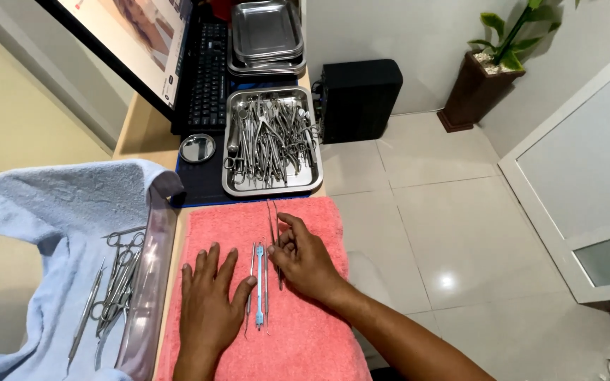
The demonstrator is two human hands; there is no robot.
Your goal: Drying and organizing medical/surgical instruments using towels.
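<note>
My left hand [208, 303] lies flat on a pink towel [305, 331], fingers spread, its thumb touching a thin metal instrument beside a light blue handled instrument [259, 286]. My right hand [303, 259] rests on the towel just right of them, fingertips pinching long thin tweezers [272, 215] that point away from me. Two or three slender steel probes lie side by side between the hands.
A steel tray [229, 185] full of forceps and pliers sits beyond the towel. To the left are a blue towel [51, 204] with several scissors and probes, a small round steel dish [197, 148], a keyboard [208, 70], a monitor and stacked empty trays [265, 35].
</note>
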